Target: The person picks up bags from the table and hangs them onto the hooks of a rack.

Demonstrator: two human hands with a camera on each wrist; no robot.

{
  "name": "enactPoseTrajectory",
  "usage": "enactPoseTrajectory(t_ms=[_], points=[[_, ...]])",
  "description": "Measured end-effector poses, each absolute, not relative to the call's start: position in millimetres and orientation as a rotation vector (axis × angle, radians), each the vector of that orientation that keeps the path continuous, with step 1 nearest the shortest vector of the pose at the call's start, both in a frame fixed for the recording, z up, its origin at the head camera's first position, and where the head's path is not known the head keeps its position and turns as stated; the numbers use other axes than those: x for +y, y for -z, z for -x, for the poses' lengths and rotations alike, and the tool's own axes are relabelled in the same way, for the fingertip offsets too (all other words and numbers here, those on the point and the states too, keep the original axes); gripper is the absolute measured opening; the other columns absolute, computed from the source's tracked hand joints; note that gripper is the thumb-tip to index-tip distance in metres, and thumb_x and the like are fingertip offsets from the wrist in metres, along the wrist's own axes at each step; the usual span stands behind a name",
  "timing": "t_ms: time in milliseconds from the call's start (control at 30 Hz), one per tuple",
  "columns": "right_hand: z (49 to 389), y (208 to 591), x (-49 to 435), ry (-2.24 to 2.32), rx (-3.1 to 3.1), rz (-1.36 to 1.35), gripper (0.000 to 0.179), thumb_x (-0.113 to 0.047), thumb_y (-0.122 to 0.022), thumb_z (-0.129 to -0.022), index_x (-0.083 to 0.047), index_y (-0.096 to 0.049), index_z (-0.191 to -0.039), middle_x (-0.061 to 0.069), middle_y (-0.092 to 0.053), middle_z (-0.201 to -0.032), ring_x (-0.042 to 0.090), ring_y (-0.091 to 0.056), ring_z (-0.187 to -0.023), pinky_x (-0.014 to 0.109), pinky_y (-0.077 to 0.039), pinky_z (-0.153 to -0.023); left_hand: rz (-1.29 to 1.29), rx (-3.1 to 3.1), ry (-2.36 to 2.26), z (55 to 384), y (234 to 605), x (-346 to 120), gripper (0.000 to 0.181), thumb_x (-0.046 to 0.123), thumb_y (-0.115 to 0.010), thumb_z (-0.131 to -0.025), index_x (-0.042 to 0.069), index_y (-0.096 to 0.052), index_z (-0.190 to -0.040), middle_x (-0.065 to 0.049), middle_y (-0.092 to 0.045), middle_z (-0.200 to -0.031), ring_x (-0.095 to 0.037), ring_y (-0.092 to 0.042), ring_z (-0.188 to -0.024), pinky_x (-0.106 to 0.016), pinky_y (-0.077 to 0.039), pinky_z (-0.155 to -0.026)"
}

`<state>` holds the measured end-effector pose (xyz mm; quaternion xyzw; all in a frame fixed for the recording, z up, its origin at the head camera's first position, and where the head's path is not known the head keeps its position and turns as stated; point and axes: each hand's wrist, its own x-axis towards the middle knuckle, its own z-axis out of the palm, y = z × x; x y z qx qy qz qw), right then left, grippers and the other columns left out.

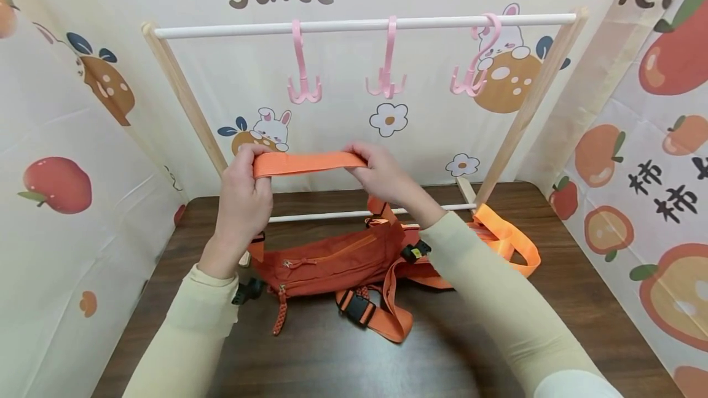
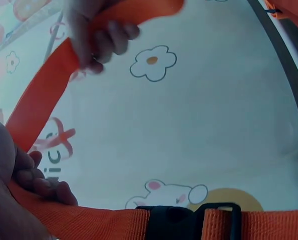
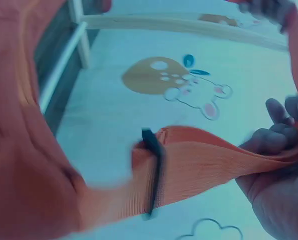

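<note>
A rust-red waist bag point(image 1: 337, 263) with zipped pockets hangs or sits low over the table, below both hands. Its orange strap point(image 1: 310, 164) is stretched level between them. My left hand point(image 1: 243, 201) grips the strap's left end, fingers curled round the webbing; a black buckle point(image 2: 171, 222) shows beside it in the left wrist view. At the other end, my right hand point(image 1: 381, 171) holds the same strap. Near that hand, a dark strap slider point(image 3: 153, 172) joins the webbing to the bag in the right wrist view. Another black buckle point(image 1: 356, 307) lies on a loose strap at the front.
Ahead stands a wooden rack with a white top rail point(image 1: 343, 26). Three pink hooks hang there: left point(image 1: 304, 88), middle point(image 1: 387, 78) and right point(image 1: 470, 81). More bright orange strap point(image 1: 511, 241) lies at the right on the brown table point(image 1: 310, 355). Printed cloth surrounds it.
</note>
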<state>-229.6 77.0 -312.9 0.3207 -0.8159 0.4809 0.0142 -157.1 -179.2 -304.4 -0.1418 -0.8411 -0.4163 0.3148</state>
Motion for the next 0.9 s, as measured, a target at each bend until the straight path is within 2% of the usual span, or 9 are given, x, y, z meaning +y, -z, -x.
enactPoseTrajectory(t_ms=[100,233,333,400,533,700,900], points=[[235,301,82,-1.518,-2.497,-1.018,0.011,-0.012,-0.067,-0.106,-0.008,-0.071,-0.115,0.007,-0.057,-0.083,0.023,-0.047,-0.069,0.034,-0.041,-0.069,0.357,-2.239,1.091,159,303,-184,0.027,-0.01,-0.043,-0.1,-0.007,-0.061,-0.12,-0.02,-0.067,-0.107,-0.028,-0.05,-0.076,-0.038,-0.04,-0.072],[239,287,91,-1.529,-2.422,-1.148,0.021,-0.01,-0.076,-0.099,-0.008,-0.069,-0.119,0.007,-0.061,-0.081,0.023,-0.047,-0.066,0.031,-0.04,-0.063,0.351,-2.26,1.067,162,302,-190,0.023,-0.008,-0.046,-0.102,-0.007,-0.063,-0.118,-0.019,-0.068,-0.102,-0.027,-0.049,-0.072,-0.033,-0.038,-0.069],[241,280,97,-1.509,-2.36,-1.26,0.034,-0.01,-0.082,-0.095,-0.008,-0.067,-0.125,0.006,-0.063,-0.08,0.024,-0.045,-0.063,0.031,-0.039,-0.06,0.366,-2.27,1.043,164,299,-194,0.019,-0.006,-0.057,-0.099,-0.003,-0.064,-0.116,-0.015,-0.068,-0.097,-0.025,-0.049,-0.071,-0.031,-0.038,-0.066],[243,277,98,-1.504,-2.332,-1.298,0.037,-0.011,-0.083,-0.094,-0.008,-0.067,-0.127,0.004,-0.067,-0.084,0.024,-0.045,-0.062,0.031,-0.038,-0.06,0.392,-2.272,1.032,166,296,-196,0.02,0.0,-0.069,-0.097,-0.001,-0.065,-0.116,-0.012,-0.07,-0.097,-0.022,-0.053,-0.073,-0.03,-0.041,-0.068],[246,270,98,-1.452,-2.278,-1.3,0.026,-0.014,-0.081,-0.097,-0.013,-0.074,-0.122,-0.001,-0.073,-0.09,0.02,-0.048,-0.063,0.03,-0.039,-0.06,0.443,-2.268,1.027,169,289,-199,0.036,0.015,-0.087,-0.091,0.005,-0.069,-0.121,-0.008,-0.073,-0.101,-0.019,-0.057,-0.082,-0.034,-0.043,-0.074],[250,260,93,-1.327,-2.187,-1.255,0.015,-0.015,-0.08,-0.098,-0.013,-0.08,-0.113,-0.003,-0.073,-0.094,0.015,-0.057,-0.074,0.028,-0.045,-0.067,0.473,-2.206,0.991,176,279,-199,0.033,0.023,-0.086,-0.093,0.007,-0.076,-0.12,-0.008,-0.072,-0.098,-0.019,-0.056,-0.084,-0.036,-0.042,-0.075],[255,249,85,-1.163,-2.126,-1.17,0.014,-0.019,-0.076,-0.101,-0.011,-0.081,-0.111,-0.005,-0.071,-0.091,0.015,-0.047,-0.07,0.031,-0.038,-0.064,0.469,-2.113,0.982,190,267,-196,0.024,0.026,-0.081,-0.098,0.008,-0.08,-0.113,-0.009,-0.073,-0.097,-0.02,-0.057,-0.084,-0.032,-0.039,-0.074]])
